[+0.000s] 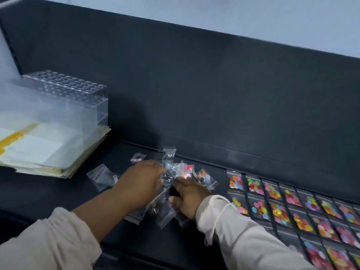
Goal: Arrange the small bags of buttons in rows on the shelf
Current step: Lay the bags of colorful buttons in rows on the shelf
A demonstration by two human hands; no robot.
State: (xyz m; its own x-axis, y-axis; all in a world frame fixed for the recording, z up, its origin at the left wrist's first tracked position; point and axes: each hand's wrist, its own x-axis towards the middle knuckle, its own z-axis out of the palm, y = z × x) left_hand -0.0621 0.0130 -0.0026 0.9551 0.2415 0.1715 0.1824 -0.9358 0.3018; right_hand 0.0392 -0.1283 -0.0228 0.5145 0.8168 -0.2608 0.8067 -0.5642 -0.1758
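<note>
Loose bags (pixel 171 172): a heap of small clear bags, some showing coloured buttons, on the dark shelf (pixel 253 164) between and under my two hands. One bag stands up at the far edge of the heap, just beyond my fingers.

Left hand (pixel 140 184): laid palm down on the left side of the heap, fingers curled into the bags. I cannot tell whether it pinches any one bag.

Right hand (pixel 189 197): on the right side of the heap, fingers bent down among the bags, thumb toward me. Blurred; I cannot tell what it grips, if anything.

Stray bags (pixel 102 177): two or three lying flat, just left of my left hand, apart from the heap.

Rows (pixel 292 207): bags of bright buttons laid flat edge to edge, starting just right of my right hand and running off to the right.

Sleeves (pixel 243 238): pale, on both arms.

Papers (pixel 44 151): a stack well left of my left hand, with a clear holed box (pixel 78 98) on it.
</note>
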